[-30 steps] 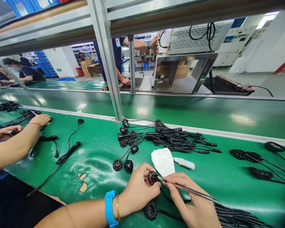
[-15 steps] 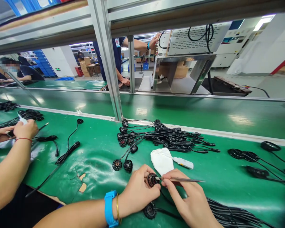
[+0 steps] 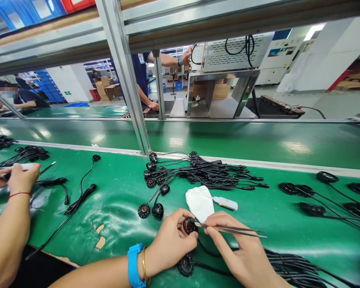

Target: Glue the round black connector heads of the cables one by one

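My left hand (image 3: 171,239) grips a small round black cable head (image 3: 189,226) between thumb and fingers, its open inner face turned to the right. Metal tweezers (image 3: 238,229) are pinched in my right hand (image 3: 238,250). Their two thin prongs stick out to the right, and the other, pale end meets the edge of the cable head. Below my left hand lies another round black cable head (image 3: 186,265) on its cable. Just beyond my fingers are a folded white cloth (image 3: 200,203) and a small white squeeze bottle (image 3: 226,203).
Coiled black cables (image 3: 210,172) with round heads lie mid-bench; more cable heads (image 3: 312,208) are at right. A co-worker's hands (image 3: 22,178) work at left. An aluminium post (image 3: 123,80) rises behind, before a green belt (image 3: 228,138). Another person's arm (image 3: 168,60) reaches a machine.
The view has shifted slightly, so the bench items sit further left. The tweezers have turned a little, and their two prongs now show apart. My left hand keeps its hold on the cable head.
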Demonstrator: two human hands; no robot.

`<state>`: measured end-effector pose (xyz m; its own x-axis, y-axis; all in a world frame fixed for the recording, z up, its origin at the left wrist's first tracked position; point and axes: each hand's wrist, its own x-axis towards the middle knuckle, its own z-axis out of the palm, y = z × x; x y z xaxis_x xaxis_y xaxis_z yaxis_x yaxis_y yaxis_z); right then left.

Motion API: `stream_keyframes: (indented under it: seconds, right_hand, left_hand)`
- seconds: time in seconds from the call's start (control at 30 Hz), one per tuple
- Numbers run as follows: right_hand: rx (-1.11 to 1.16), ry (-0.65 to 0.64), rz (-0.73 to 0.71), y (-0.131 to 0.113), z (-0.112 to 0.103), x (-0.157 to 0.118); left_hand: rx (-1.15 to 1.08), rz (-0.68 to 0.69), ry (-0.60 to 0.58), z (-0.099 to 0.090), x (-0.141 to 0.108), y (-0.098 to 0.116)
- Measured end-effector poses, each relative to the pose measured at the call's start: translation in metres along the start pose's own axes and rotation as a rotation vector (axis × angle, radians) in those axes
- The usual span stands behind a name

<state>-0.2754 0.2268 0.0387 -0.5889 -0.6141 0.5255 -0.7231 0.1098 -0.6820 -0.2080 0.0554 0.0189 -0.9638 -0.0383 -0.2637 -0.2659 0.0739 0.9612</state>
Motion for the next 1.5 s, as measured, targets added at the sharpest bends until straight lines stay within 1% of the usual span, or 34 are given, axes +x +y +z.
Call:
stream_keyframes:
  seconds: [0.07,0.2,0.43,0.63,0.83,0.9,1.0,1.1,1.2,1.33,1.5]
  right_hand:
    - [-0.009,0.044,-0.003,-0.002,0.001,-0.001]
    - [-0.005,0.027,-0.055,-0.003,0.010,-0.003]
    - [-0.045,0.065,-0.081,0.000,0.023,-0.007]
    - [-0.188,0.121,-0.079,-0.003,0.031,-0.012]
    - [-0.400,0.137,-0.106,-0.011,0.040,-0.010]
    - [-0.424,0.147,-0.107,-0.011,0.041,-0.009]
    - [-0.319,0.148,-0.076,-0.009,0.036,-0.008]
    - [-0.191,0.179,-0.033,-0.008,0.023,-0.005]
    - [-0.179,0.202,0.019,-0.007,0.010,-0.002]
    - [-0.123,0.126,0.042,-0.003,0.004,-0.001]
    - [-0.031,0.018,-0.001,0.004,0.010,-0.006]
  left_hand:
    - [-0.002,0.006,-0.001,0.000,0.001,-0.001]
    - [-0.047,0.017,0.004,0.001,0.002,-0.005]
    - [-0.026,0.041,-0.011,0.001,0.002,-0.007]
    - [-0.022,0.064,0.018,0.001,0.001,-0.009]
    - [-0.023,0.085,0.050,0.003,-0.003,-0.006]
    - [-0.008,0.091,0.056,0.004,-0.004,-0.005]
    - [-0.010,0.087,0.053,0.004,-0.002,-0.006]
    - [-0.035,0.055,0.045,0.002,0.001,-0.007]
    - [-0.081,0.004,0.024,0.001,0.004,-0.009]
    - [-0.130,-0.026,0.015,-0.001,0.006,-0.008]
    - [-0.142,-0.042,-0.008,0.000,0.004,-0.007]
